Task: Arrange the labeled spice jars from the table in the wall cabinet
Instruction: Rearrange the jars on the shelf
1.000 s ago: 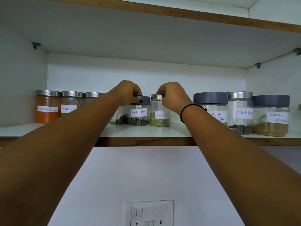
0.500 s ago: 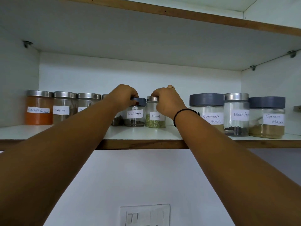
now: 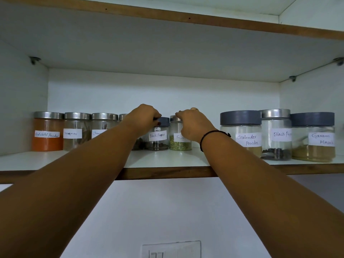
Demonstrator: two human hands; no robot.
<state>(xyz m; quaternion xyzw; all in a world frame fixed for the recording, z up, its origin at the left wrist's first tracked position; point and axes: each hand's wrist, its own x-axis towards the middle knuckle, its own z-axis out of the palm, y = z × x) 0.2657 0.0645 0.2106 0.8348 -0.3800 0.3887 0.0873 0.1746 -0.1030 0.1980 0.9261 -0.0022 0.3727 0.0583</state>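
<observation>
Below the Fennel jar (image 3: 179,144), a switch plate (image 3: 171,249) is on the wall. Both jars in hand stand on the cabinet shelf (image 3: 163,160). The right hand (image 3: 195,125) grasps the Fennel jar's steel lid. The left hand (image 3: 143,118) grasps the grey lid of the small Black Pepper jar (image 3: 158,139), just left of the Fennel jar.
</observation>
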